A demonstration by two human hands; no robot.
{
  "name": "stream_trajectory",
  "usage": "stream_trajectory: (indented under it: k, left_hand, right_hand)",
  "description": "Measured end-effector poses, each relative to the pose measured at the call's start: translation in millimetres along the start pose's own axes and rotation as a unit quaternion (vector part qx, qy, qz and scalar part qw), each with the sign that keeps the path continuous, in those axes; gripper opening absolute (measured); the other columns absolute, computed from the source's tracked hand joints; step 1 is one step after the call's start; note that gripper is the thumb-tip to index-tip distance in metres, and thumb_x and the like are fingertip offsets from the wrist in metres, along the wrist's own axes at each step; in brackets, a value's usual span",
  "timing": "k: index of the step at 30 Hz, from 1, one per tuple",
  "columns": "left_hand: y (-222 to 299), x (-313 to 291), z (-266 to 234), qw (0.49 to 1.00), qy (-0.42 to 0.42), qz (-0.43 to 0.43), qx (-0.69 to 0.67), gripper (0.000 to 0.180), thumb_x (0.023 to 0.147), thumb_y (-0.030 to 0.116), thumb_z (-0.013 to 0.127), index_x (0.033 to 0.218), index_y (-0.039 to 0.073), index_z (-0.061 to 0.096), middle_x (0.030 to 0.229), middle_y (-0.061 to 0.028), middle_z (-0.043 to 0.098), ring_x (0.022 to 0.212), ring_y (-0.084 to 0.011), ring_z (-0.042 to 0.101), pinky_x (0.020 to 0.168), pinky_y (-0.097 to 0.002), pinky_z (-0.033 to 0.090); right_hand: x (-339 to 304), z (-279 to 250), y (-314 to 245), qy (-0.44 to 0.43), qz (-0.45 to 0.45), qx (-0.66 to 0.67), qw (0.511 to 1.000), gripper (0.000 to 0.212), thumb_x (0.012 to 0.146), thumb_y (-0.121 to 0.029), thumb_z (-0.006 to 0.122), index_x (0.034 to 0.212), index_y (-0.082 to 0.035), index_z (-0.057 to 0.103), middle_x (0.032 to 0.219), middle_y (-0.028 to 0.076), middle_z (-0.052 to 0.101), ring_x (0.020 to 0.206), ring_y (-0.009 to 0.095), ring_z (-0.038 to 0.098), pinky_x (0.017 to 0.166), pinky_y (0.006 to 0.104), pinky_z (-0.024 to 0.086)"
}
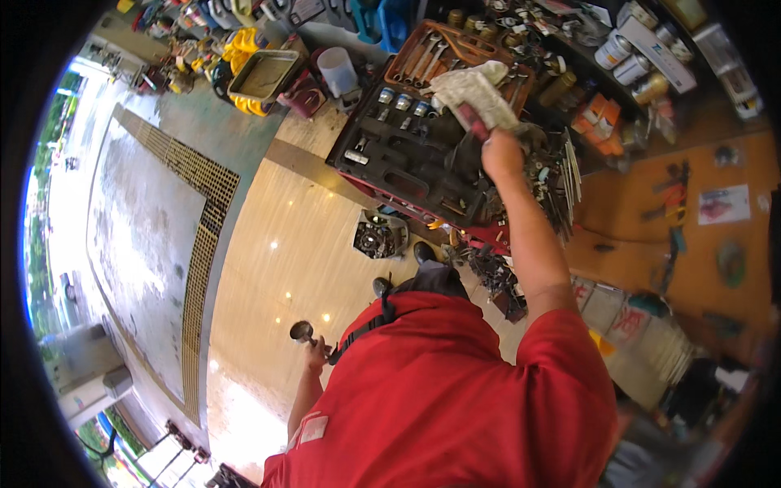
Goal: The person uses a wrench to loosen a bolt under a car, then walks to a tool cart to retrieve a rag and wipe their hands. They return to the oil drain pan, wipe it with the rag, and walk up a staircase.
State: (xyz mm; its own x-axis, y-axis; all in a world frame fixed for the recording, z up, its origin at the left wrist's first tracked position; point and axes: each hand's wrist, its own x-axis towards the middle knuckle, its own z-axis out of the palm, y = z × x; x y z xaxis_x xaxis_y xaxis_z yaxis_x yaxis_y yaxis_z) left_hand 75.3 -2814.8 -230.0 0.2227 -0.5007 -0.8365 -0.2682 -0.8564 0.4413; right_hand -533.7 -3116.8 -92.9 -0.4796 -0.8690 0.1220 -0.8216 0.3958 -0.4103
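Right hand: raised, clenched on a crumpled pale rag above the open black tool case.
Left hand: low by the hip, gripping a small dark round-headed part, perhaps a valve.
Advice: bring rag to part, wipe firmly, clear of the case.

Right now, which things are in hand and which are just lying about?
In hand:
- right hand grips a white rag and a reddish handle
- left hand holds a small round-headed metal part

Lying about:
- open black socket case
- wrench tray
- white cup
- cans
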Motion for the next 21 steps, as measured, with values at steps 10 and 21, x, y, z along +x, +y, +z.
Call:
stream_trajectory:
  k: [10, 21]
  left_hand:
    - [-29.3, 11.3, 12.1, 0.998, -0.012, -0.006, -0.065, 0.033, 0.089, 0.037, 0.054, 0.082, 0.005, 0.052, 0.069, -0.0085, 0.059, 0.054, -0.0175, 0.055, 0.045, -0.0308, 0.044]
    - [-38.5, -2.9, 9.2, 0.997, -0.010, -0.006, -0.079, 0.031, 0.090, 0.035, 0.055, 0.086, 0.005, 0.053, 0.070, -0.0076, 0.058, 0.059, -0.0174, 0.058, 0.045, -0.0335, 0.048]
  right_hand:
    - [15.6, -9.0, 17.9, 0.050, -0.016, 0.060, 0.997, 0.031, 0.076, -0.023, 0.069, 0.094, 0.000, 0.058, 0.089, 0.020, 0.062, 0.082, 0.041, 0.059, 0.069, 0.0463, 0.048]
    - [-15.1, 51.9, -23.8, -0.208, -0.024, -0.089, 0.974, 0.020, 0.082, -0.015, 0.054, 0.092, -0.003, 0.065, 0.091, 0.023, 0.063, 0.089, 0.040, 0.061, 0.077, 0.0476, 0.050]
